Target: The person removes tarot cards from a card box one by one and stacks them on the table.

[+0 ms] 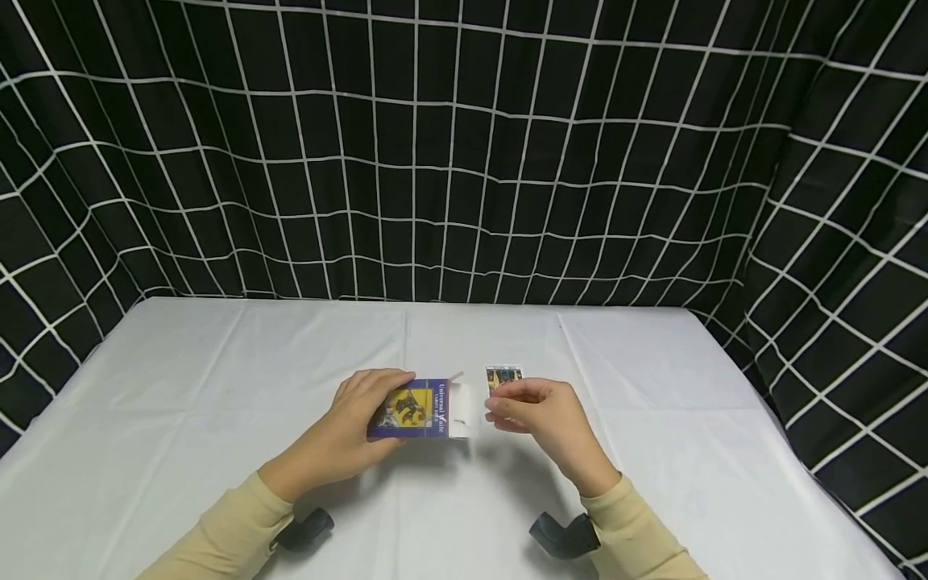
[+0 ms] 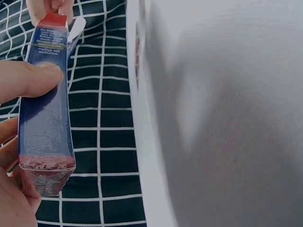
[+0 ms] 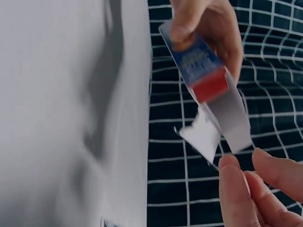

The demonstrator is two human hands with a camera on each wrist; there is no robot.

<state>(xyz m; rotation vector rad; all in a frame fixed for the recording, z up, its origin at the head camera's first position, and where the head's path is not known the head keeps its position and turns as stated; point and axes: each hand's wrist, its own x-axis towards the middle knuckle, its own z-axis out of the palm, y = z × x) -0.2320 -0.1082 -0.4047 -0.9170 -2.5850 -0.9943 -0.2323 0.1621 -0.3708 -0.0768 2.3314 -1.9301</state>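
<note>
My left hand grips a blue tarot card box from behind, its thumb pressed along the printed narrow side. The box is held above the table on its side, with its end toward my right hand. White flaps stick out from that end, past a red strip. My right hand hovers just right of the box, fingers bent and fingertips close by the flaps, with nothing seen between them. Behind the right hand a tarot card with a coloured picture shows, partly hidden by the fingers.
A white cloth covers the table. A black curtain with a white grid hangs behind the table and along its sides. Dark wrist-worn pieces stick out below both sleeves, close over the cloth.
</note>
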